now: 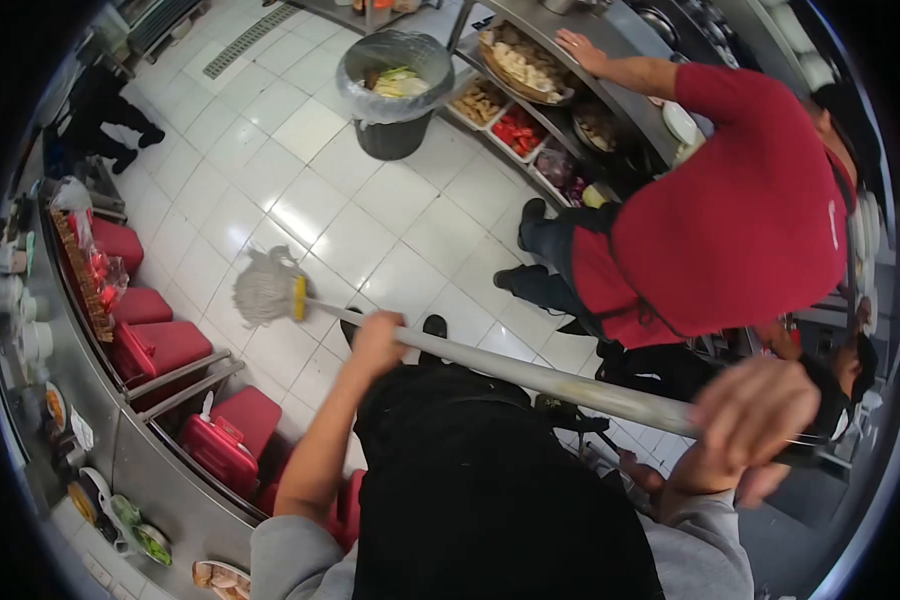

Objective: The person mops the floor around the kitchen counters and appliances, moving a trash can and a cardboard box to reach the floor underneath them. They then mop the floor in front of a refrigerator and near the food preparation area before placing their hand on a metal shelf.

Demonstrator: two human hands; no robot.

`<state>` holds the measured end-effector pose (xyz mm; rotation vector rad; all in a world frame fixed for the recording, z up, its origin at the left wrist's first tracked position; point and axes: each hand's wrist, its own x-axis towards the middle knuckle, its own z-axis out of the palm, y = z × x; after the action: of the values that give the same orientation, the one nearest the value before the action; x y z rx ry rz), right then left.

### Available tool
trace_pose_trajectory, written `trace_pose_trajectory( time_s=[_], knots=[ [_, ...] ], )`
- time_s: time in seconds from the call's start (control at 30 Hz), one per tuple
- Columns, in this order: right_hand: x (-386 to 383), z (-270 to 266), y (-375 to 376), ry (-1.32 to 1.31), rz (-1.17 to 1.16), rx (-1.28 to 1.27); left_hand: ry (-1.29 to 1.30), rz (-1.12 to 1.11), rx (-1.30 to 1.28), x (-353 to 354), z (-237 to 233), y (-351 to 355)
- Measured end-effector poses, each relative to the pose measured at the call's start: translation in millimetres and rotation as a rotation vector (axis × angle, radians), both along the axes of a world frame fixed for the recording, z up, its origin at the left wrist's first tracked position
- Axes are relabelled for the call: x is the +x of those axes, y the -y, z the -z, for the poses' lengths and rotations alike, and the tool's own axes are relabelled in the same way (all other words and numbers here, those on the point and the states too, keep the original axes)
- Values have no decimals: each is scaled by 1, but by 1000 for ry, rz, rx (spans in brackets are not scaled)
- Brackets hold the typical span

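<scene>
A mop with a long grey handle crosses in front of my body. Its stringy off-white head, joined by a yellow clamp, rests on the white tiled floor. My left hand is closed round the thinner lower part of the handle, above my shoes. At the upper end of the handle on the right, my right hand is wrapped round it, slightly blurred. A black apron covers my front.
A co-worker in a red shirt stands at the right counter, close to the handle. A lined bin is ahead. Red bins line the left counter. Another person's dark-clothed legs show at the upper left.
</scene>
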<state>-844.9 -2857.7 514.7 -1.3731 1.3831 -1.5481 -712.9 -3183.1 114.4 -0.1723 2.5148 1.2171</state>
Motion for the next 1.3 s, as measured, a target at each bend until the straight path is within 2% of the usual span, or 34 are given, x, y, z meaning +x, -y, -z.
trace_pose_trajectory(
  time_s=[0.03, 0.07, 0.13, 0.17, 0.23, 0.27, 0.4, 0.47, 0.5, 0.53, 0.6, 0.63, 0.67, 0.73, 0.77, 0.8, 0.83, 0.87, 0.93, 1.0, 1.03, 1.07, 1.13, 1.17, 1.23, 1.3],
  knots=[
    [1, -27, -20, -9, -58, 9, -124, 54, 123, -4, -25, -34],
    [4, -53, -37, -19, -115, 18, -180, 161, 197, 0, -14, -66],
    [33, -86, -71, 82, -32, -174, -217, 329, 380, -1, -28, -122],
    [44, -90, -70, 74, -17, -171, -249, 410, 427, -1, -31, -145],
    [66, -92, -53, 265, -131, -483, -197, 519, 475, -1, -25, -177],
    [73, -95, -44, 263, -136, -492, -138, 607, 509, 2, -23, -184],
    [95, -80, -12, 263, -334, -542, -117, 529, 392, 31, -28, -160],
    [123, -73, -28, 276, -156, -667, -106, 351, 360, 51, -30, -144],
    [116, -83, -26, 234, -286, -348, -155, 232, 384, 63, -30, -129],
    [126, -71, -19, 249, -307, -349, -292, 157, 384, 73, -11, -116],
    [146, -25, -6, 234, 24, -653, -255, 20, 203, 92, 4, -77],
    [147, -7, 12, 229, -30, -654, -329, -38, 147, 103, 17, -52],
    [156, 11, 25, 257, 0, -624, -397, -89, 95, 118, 32, -25],
    [185, 58, 62, 254, 142, -602, -369, -93, -46, 144, 65, 44],
    [200, 84, 87, 245, 201, -586, -393, -189, -125, 156, 90, 78],
    [209, 111, 91, 298, 123, -430, -386, -313, -187, 172, 106, 111],
    [229, 94, 119, 127, 328, -14, -323, -340, -286, 184, 118, 146],
    [244, 143, 123, 137, 304, -58, -150, -277, -458, 196, 123, 177],
    [257, 198, 146, 142, 204, -33, 170, -333, -649, 200, 93, 197],
    [267, 225, 165, 97, 173, -10, 211, -294, -655, 206, 91, 204],
    [267, 222, 165, 67, 145, -12, 247, -236, -673, 210, 90, 207],
    [266, 215, 168, 35, 115, -17, 256, -271, -670, 213, 89, 209],
    [261, 190, 158, -4, 71, 9, 45, -298, -631, 217, 88, 190],
    [255, 173, 149, -50, 59, 26, 53, -327, -625, 215, 84, 175],
    [240, 134, 123, -88, 54, 61, -46, -339, -437, 204, 62, 139],
    [219, 88, 92, -110, 62, 60, -108, -382, -372, 192, 28, 84]
  ],
)
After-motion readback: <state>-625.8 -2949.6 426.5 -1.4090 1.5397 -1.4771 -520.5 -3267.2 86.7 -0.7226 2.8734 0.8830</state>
